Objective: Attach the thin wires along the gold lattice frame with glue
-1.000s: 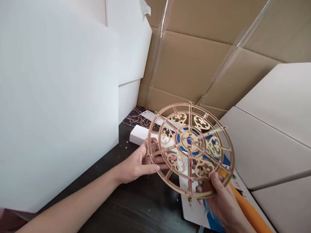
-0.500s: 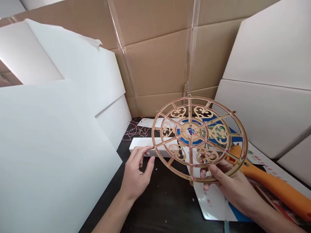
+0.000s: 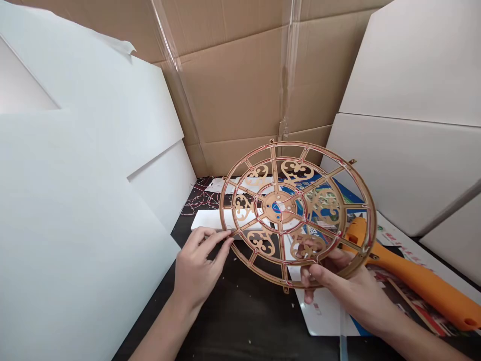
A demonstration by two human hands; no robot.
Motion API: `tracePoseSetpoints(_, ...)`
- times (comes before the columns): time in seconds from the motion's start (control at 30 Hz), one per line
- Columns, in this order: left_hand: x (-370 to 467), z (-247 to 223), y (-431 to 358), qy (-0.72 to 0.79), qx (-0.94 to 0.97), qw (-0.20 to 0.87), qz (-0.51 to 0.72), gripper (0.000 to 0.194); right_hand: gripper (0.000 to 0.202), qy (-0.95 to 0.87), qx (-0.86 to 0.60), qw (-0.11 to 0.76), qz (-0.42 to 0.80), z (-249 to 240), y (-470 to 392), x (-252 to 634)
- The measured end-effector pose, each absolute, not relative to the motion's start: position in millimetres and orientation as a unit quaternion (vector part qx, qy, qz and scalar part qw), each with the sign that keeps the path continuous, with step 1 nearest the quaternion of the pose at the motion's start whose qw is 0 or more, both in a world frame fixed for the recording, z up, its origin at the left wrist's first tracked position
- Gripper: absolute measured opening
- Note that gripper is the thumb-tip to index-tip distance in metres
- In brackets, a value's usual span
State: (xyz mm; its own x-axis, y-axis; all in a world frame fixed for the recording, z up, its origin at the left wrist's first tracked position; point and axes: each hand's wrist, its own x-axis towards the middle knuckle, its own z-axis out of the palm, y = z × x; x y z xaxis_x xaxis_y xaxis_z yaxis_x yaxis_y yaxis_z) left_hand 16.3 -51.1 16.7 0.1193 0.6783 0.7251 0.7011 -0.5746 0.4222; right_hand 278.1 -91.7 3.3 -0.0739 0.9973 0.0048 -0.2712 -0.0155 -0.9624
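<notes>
A round, gold-coloured openwork wheel frame with spokes, scroll ornaments and thin red and white wires hangs tilted above the table. My right hand grips its lower right rim, thumb in front and fingers behind. At the left edge of the rim, my left hand pinches with thumb and forefinger. Its fingertips touch the rim there; whether they also hold a wire is too small to tell. Behind the wheel frame, a white box is partly covered by it.
An orange-handled tool lies to the right on printed sheets. Tangled red and white wires lie at the back left. White panels and a cardboard wall surround the dark table, which carries small white scraps.
My left thumb and forefinger have closed together at the rim. The wheel frame has shifted slightly left in view and tilted a little, still in my right hand. The camera has turned slightly.
</notes>
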Motion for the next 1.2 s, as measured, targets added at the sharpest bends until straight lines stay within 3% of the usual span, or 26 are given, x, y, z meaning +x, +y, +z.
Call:
tracePoseSetpoints(0.17,18.8,16.2,-54.5,-0.47,-0.752,0.021,-0.461,0.01,0.032,-0.436,-0.414,0.539,0.59,10.2,-98.7,274.3)
tracePoseSetpoints(0.5,17.7,23.5,-56.5,-0.474,-0.754,-0.018,-0.454,0.015,0.053,-0.413,-0.418,0.538,0.604,6.7,-98.7,276.3)
tracePoseSetpoints(0.77,17.1,26.8,-59.0,-0.506,-0.742,-0.031,-0.438,0.018,0.045,-0.423,-0.421,0.535,0.598,-0.5,-96.7,278.6)
tracePoseSetpoints(0.97,12.6,26.4,-59.2,-0.49,-0.759,-0.012,-0.43,0.009,0.044,-0.441,-0.4,0.524,0.609,-4.6,-93.3,282.1)
tracePoseSetpoints(1.2,13.3,22.6,-55.8,-0.466,-0.79,0.039,-0.396,0.012,0.041,-0.449,-0.393,0.523,0.609,-6.5,-91.6,283.5)
